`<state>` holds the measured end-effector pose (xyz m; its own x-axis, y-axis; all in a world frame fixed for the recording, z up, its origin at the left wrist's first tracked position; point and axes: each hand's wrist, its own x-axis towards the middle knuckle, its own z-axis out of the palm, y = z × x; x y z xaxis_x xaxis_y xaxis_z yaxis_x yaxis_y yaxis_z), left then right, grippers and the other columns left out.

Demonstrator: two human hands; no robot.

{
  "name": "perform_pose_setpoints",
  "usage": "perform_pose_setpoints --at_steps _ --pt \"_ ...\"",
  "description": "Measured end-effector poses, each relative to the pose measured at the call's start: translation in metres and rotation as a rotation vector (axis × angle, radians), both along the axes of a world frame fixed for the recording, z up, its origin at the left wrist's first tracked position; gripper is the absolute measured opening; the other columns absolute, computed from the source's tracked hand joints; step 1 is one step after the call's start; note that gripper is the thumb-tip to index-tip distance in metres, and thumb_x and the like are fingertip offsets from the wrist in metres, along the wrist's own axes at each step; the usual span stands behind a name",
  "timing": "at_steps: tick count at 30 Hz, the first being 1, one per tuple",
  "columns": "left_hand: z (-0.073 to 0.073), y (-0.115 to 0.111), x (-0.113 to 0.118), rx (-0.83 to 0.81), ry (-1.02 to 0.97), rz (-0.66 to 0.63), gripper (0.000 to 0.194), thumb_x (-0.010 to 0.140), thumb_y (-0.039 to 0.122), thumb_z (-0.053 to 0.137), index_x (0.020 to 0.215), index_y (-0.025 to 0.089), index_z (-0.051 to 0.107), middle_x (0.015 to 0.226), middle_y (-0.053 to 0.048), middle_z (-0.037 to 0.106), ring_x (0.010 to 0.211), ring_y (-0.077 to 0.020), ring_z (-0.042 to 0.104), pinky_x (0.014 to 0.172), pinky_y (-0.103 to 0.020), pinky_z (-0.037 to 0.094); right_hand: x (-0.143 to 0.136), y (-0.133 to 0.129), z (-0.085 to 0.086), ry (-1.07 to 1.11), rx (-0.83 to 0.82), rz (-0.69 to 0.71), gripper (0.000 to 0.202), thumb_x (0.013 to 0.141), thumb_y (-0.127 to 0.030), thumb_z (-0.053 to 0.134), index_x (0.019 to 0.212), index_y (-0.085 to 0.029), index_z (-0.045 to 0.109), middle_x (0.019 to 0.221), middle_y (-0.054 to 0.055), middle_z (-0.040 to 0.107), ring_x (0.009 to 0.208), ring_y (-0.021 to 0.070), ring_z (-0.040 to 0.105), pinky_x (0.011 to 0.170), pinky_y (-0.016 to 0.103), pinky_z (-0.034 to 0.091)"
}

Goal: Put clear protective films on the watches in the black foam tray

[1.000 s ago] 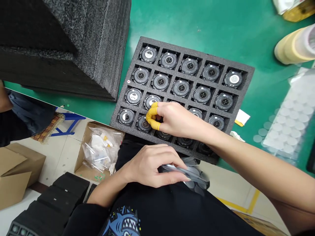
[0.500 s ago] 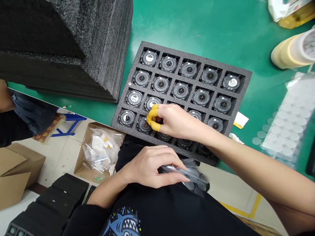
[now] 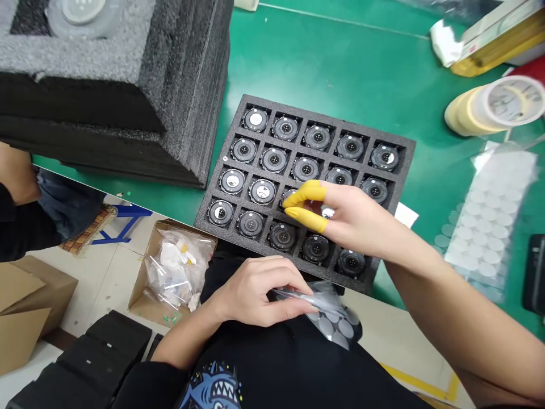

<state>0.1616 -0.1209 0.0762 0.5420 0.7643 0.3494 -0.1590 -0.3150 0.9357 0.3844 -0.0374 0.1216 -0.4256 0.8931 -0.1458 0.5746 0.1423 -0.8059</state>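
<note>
A black foam tray (image 3: 306,113) holds rows of round watch bodies (image 3: 273,159), backs up, one per pocket. White round patches show on some of them. My right hand (image 3: 344,213), with yellow finger cots on thumb and forefinger, reaches over the third row. Its fingertips are pinched close together at a partly covered watch body (image 3: 288,197); whether anything is between them I cannot tell. Below the tray's front edge, my left hand (image 3: 266,289) is closed on a clear sheet of round stickers (image 3: 330,321), which hangs bent to the right.
Stacked foam blocks (image 3: 183,102) stand at the left. On the green table (image 3: 336,62) to the right are another sticker sheet (image 3: 489,221), a cream roll (image 3: 477,108) and a yellow box (image 3: 489,51). A carton (image 3: 140,289) with plastic waste sits below; another person's arm (image 3: 15,173) shows far left.
My right hand has moved right, from the front-row watch bodies to the third row's middle pocket. The left hand keeps its grip on the sheet. The view has shifted slightly.
</note>
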Motion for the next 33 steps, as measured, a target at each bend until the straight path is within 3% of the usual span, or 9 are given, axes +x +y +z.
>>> perform_pose_setpoints --at_steps 6,14,19,22,28,33 --pt "0.007 0.007 0.000 0.018 -0.014 0.052 0.020 0.107 0.033 0.074 0.097 0.015 0.074 0.085 -0.008 0.079 0.075 -0.0165 0.072 0.069 -0.027 0.059 0.035 -0.040 0.009 0.068 0.084 -0.130 0.012 0.107 -0.035 0.069 0.107 -0.027 0.079 0.104 0.005 0.082 0.089 0.0207 0.073 0.078 0.034 0.059" --pt "0.028 0.008 0.002 0.054 -0.065 0.113 0.015 0.108 0.032 0.073 0.103 0.017 0.072 0.089 -0.007 0.077 0.075 -0.0157 0.072 0.068 -0.027 0.060 0.046 -0.075 0.021 0.187 0.230 -0.119 0.013 0.107 -0.027 0.071 0.115 -0.034 0.078 0.101 0.002 0.082 0.091 0.0193 0.076 0.079 0.030 0.063" --pt "0.043 0.022 -0.008 0.130 -0.062 0.196 0.013 0.107 0.029 0.075 0.102 0.018 0.074 0.091 -0.007 0.078 0.080 -0.0164 0.074 0.073 -0.029 0.063 0.038 -0.079 0.028 0.318 0.300 -0.097 0.019 0.108 -0.042 0.072 0.125 -0.037 0.076 0.107 0.004 0.083 0.099 0.0260 0.079 0.087 0.037 0.067" --pt "0.054 0.040 -0.015 0.169 -0.025 0.252 0.015 0.107 0.030 0.075 0.098 0.019 0.075 0.088 -0.006 0.077 0.080 -0.0173 0.074 0.073 -0.030 0.063 0.023 -0.074 0.029 0.340 0.331 -0.074 0.028 0.106 -0.049 0.074 0.129 -0.034 0.075 0.110 0.006 0.082 0.097 0.0255 0.079 0.086 0.038 0.067" --pt "0.071 0.059 -0.019 0.163 0.088 0.249 0.027 0.106 0.036 0.077 0.084 0.019 0.073 0.080 -0.004 0.075 0.074 -0.0158 0.071 0.066 -0.027 0.059 -0.006 -0.071 0.031 0.334 0.337 -0.035 0.027 0.104 -0.036 0.078 0.128 -0.029 0.067 0.110 0.003 0.080 0.089 0.0170 0.075 0.076 0.027 0.063" --pt "0.064 0.055 -0.007 0.166 0.080 0.160 0.031 0.105 0.034 0.078 0.079 0.019 0.071 0.075 -0.001 0.073 0.071 -0.0142 0.069 0.069 -0.026 0.058 -0.002 -0.072 0.036 0.354 0.423 -0.094 0.019 0.107 -0.025 0.071 0.125 -0.028 0.068 0.113 0.004 0.079 0.100 0.0176 0.076 0.088 0.029 0.063"
